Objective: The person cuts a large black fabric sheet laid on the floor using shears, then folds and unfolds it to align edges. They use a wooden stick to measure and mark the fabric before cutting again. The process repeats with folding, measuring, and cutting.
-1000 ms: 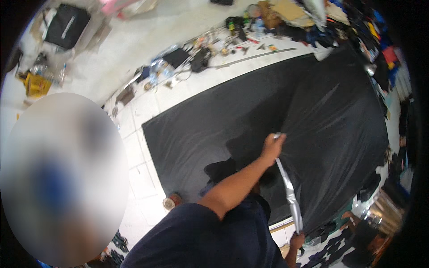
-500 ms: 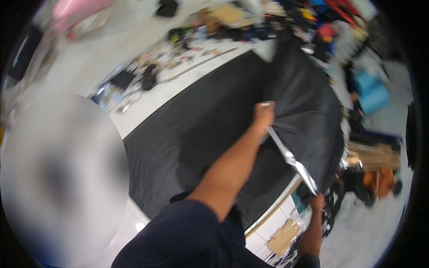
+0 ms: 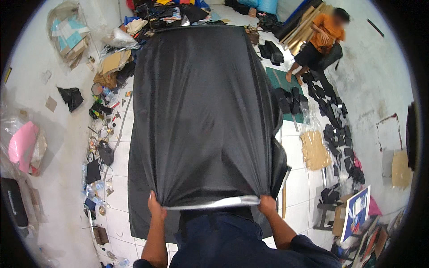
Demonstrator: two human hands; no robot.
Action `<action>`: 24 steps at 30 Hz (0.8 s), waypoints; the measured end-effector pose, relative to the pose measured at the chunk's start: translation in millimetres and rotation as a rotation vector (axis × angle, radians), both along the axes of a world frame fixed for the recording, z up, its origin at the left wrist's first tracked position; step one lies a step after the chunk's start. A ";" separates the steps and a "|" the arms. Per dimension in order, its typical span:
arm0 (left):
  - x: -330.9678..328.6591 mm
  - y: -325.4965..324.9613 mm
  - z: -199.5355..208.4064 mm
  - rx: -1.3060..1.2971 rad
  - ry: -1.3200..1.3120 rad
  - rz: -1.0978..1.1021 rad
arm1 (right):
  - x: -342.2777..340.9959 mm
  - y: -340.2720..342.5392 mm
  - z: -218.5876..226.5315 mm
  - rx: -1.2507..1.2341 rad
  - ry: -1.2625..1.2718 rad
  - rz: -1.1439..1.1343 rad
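Head view: the black sheet (image 3: 205, 102), faintly glossy with long creases fanning upward, fills the middle of the frame, a silvery strip (image 3: 219, 203) showing along its lower edge. The left hand (image 3: 157, 208) and right hand (image 3: 267, 205) are closed on that edge, one towards each end. Print on the blue-and-white board (image 3: 356, 214) at lower right is too small to read.

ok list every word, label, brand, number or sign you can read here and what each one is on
None can be read.
Black case at far left: a pale mark, too small and blurred to read.
Blue-and-white board at right: any lettering is too small to make out.
Black sheet gripped by the left hand and right hand: no lettering shows.
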State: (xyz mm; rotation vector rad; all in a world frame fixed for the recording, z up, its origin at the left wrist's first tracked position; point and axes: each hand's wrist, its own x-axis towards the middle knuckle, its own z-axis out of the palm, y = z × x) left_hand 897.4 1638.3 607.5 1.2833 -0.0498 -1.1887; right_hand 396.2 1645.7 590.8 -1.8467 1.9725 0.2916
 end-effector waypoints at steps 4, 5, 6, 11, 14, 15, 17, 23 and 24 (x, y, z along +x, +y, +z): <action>2.8 128.9 7.7 0.090 0.063 0.014 | -5.7 123.1 15.7 -0.035 -0.034 -0.003; 4.8 146.6 12.7 0.098 0.083 0.023 | -2.0 142.3 23.4 0.046 0.005 0.007; 2.0 152.2 20.0 0.100 0.096 0.035 | 0.9 151.4 26.2 0.114 0.047 0.017; 21.4 166.8 17.5 0.057 0.150 0.010 | 18.8 132.6 39.7 0.233 0.078 -0.062; 22.3 163.9 15.4 0.056 0.167 0.014 | 11.4 152.4 21.9 0.053 0.194 -0.023; 37.4 168.0 -0.4 -0.001 0.169 -0.020 | 14.0 152.0 12.4 -0.025 0.221 -0.010; 45.9 172.9 1.8 -0.053 0.141 -0.021 | 21.5 162.8 2.6 -0.137 0.247 -0.024; 60.9 156.2 66.9 -0.188 0.156 0.008 | 48.3 139.0 80.3 -0.083 0.296 -0.042; 67.2 148.9 66.5 -0.113 0.137 0.043 | 42.0 137.2 94.5 -0.138 0.301 0.005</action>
